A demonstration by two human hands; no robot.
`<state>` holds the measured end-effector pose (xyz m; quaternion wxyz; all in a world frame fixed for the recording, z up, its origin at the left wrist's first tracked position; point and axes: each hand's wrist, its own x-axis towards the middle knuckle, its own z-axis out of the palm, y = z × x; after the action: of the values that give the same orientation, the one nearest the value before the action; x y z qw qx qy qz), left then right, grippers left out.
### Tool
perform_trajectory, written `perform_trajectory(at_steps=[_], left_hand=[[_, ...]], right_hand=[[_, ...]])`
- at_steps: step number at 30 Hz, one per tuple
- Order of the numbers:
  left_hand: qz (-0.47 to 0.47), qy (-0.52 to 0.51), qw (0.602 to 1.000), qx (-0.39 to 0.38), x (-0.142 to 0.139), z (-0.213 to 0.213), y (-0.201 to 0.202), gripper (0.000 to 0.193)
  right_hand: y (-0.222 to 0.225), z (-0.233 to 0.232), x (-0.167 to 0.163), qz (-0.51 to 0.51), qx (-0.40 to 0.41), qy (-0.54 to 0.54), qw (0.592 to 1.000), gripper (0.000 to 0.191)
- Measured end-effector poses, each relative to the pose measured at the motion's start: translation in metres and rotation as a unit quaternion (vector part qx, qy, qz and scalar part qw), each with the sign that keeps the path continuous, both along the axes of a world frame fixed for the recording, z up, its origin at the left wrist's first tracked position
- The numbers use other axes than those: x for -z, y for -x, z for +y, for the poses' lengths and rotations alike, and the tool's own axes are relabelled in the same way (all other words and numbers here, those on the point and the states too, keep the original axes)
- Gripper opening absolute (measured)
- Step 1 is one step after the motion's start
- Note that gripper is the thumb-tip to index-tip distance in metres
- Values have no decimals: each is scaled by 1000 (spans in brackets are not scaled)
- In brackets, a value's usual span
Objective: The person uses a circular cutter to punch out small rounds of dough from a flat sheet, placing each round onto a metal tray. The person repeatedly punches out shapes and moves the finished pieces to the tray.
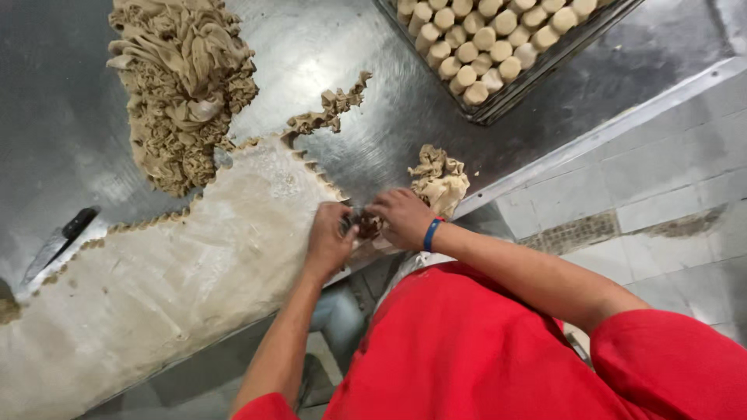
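Head view: dough sheet (171, 272) spread flat on steel bench (70, 117), scalloped edge cut along its upper side. Left hand (328, 239) and right hand (403, 218) meet at sheet's right tip, fingers curled round small dark object, likely cutter, hidden between them. Done, by look: tray (545, 68) far right of sheet near full of dough rounds (482, 47). Left: most of sheet uncut. Scrap heap (183, 85) above sheet, small scrap lump (440, 180) just beside right hand, scrap strip (331, 109) between. Knife (58, 241) at sheet's left edge, well apart from hands.
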<state>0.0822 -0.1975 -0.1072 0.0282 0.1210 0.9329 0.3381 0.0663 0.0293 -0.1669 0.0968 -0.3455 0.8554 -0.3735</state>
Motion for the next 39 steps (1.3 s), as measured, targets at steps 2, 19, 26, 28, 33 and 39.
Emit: perform_trajectory(at_steps=[2, 19, 26, 28, 33, 39], left_hand=[[-104, -45, 980, -164, 1, 1, 1, 38], [269, -87, 956, -72, -168, 155, 141, 51], [98, -319, 890, -311, -142, 140, 149, 52], [20, -373, 854, -362, -126, 127, 141, 44], [-158, -342, 817, -437, -74, 120, 119, 33], [-213, -64, 907, -358, -11, 135, 187, 22]], right_hand=[[7, 11, -1, -122, 84, 46, 988, 53], [171, 63, -75, -703, -47, 634, 318, 52], [268, 109, -43, -680, 47, 613, 401, 51], [322, 127, -46, -651, -14, 592, 474, 47], [474, 130, -39, -302, 123, 338, 883, 49], [553, 99, -16, 61, -20, 16, 998, 36]])
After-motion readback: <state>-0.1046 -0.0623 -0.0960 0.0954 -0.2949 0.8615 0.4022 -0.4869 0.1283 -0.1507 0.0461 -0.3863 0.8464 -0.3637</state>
